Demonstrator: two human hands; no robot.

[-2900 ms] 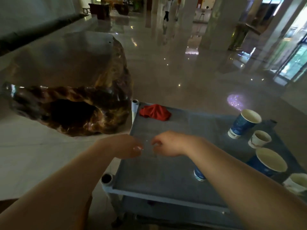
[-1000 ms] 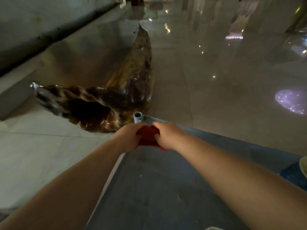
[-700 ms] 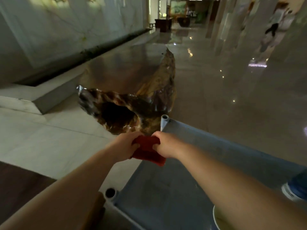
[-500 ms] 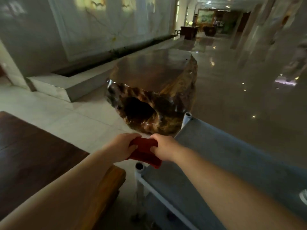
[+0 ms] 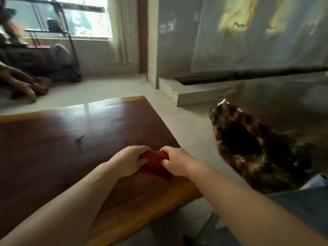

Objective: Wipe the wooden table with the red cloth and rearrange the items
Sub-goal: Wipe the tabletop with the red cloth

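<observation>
Both hands, left hand and right hand, are gripping the red cloth tightly above the wooden desk.

My one camera sits on my head, looking forward and down, close over both forearms (no second view); my hands meet mid-frame, wooden table beyond and left of them.

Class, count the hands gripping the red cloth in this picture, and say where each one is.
2. The left hand holds the red cloth's left side; the right hand holds its right side, above the wooden table.
</observation>
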